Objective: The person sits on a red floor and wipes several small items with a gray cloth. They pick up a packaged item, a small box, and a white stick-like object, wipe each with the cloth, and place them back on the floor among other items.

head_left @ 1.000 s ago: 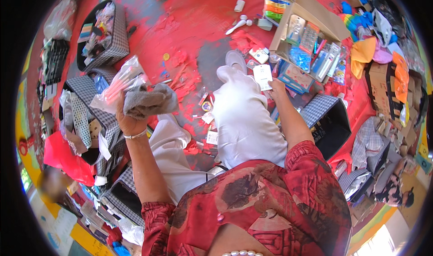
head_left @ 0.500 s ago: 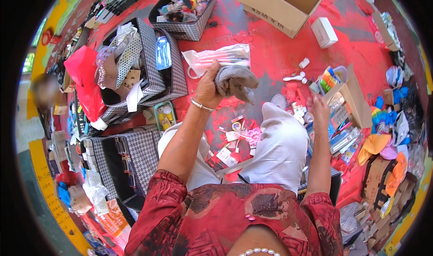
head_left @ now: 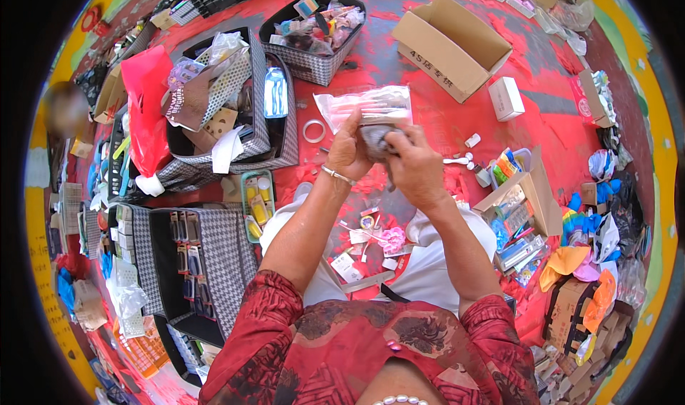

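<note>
In front of my body, my left hand (head_left: 349,152) grips a clear plastic packet of slim pink-handled brushes (head_left: 382,105) together with a grey cloth (head_left: 374,138). The cloth lies bunched against the packet's near side. From the right, my right hand (head_left: 417,164) has closed on the cloth, its fingers bent around the edge. Part of the cloth is hidden behind both hands. On the floor just left of the packet is a white ring (head_left: 306,134).
Houndstooth bins (head_left: 239,130) stand at the left, a similar bin (head_left: 317,68) beyond. A cardboard box (head_left: 442,66) and a small white box (head_left: 506,99) lie far right. Nearer, a tilted carton (head_left: 544,201) holds stationery. Small items and a pink flower (head_left: 392,240) lie between my legs.
My right hand has come from beside the carton at the right to the grey cloth in front of me and taken hold of it. My left hand keeps its grip. The view has shifted slightly.
</note>
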Available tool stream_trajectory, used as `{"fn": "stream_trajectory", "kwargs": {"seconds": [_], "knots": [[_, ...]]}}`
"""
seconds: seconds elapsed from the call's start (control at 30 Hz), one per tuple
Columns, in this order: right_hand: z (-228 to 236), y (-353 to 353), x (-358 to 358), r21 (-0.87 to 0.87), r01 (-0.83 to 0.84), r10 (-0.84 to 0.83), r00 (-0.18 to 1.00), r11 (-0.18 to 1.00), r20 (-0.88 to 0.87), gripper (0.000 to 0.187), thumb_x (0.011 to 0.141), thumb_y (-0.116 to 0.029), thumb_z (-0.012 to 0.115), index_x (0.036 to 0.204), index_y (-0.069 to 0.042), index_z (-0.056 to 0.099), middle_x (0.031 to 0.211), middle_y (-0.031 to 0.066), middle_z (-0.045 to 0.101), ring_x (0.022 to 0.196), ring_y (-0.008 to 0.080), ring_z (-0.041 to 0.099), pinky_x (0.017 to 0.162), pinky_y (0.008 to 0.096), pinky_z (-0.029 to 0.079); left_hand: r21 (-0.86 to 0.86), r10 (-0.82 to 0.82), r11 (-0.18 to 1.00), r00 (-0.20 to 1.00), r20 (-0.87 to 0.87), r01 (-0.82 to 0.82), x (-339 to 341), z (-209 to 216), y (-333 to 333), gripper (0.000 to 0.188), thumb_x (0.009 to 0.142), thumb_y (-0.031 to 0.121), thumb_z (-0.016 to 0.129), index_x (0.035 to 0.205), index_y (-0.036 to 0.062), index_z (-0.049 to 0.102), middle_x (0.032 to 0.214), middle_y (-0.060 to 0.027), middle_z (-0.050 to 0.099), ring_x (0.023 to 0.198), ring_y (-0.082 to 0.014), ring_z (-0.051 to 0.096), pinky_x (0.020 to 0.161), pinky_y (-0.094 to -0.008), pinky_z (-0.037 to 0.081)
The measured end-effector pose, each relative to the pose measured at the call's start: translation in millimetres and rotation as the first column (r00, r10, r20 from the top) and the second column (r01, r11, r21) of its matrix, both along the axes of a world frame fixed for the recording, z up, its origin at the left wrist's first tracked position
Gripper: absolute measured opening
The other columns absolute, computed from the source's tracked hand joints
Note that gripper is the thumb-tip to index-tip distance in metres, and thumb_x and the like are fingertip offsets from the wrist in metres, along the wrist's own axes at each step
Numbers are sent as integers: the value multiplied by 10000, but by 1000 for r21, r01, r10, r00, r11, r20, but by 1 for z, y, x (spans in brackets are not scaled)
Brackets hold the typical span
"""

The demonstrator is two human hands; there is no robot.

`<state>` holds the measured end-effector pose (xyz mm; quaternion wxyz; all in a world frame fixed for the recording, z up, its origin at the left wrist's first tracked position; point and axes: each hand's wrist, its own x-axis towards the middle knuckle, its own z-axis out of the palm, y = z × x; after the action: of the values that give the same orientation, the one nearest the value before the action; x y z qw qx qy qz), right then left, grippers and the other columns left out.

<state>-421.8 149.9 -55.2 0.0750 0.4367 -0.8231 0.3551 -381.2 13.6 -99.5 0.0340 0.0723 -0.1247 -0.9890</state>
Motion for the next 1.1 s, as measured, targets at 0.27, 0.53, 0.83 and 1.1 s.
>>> {"fn": "stream_trajectory", "kwargs": {"seconds": [0.27,0.53,0.83,1.1], "knots": [[24,58,-56,-550,489,387,399,677,831,251,636,69,490,861,-14,564,785,54,591,681,115,563,681,242,465,-228,271,943,957,105,-242,-4,-1,4,330,879,133,479,1186,27,420,1138,-130,537,1055,-236,528,942,-372,424],[12,9,-34,-232,141,-130,989,962,65,254,720,-84,566,973,-79,556,967,116,518,837,249,558,677,328,481,-196,92,978,993,74,-76,-8,3,28,281,878,182,499,1130,59,485,1055,-88,576,998,-191,555,896,-334,457],[-4,20,-56,48,334,-335,942,941,11,232,755,-82,534,977,-113,593,966,145,508,844,295,536,703,379,464,-179,266,956,943,200,-232,-9,-1,11,398,881,310,475,1176,44,446,1119,-136,544,1027,-269,542,866,-406,477],[12,12,-37,-258,211,-191,976,943,99,174,749,-53,530,916,-79,575,924,132,519,851,286,547,682,391,470,-189,259,958,935,244,-216,-9,-9,15,339,887,283,469,1153,73,465,1097,-117,555,997,-273,555,853,-413,478]]}}
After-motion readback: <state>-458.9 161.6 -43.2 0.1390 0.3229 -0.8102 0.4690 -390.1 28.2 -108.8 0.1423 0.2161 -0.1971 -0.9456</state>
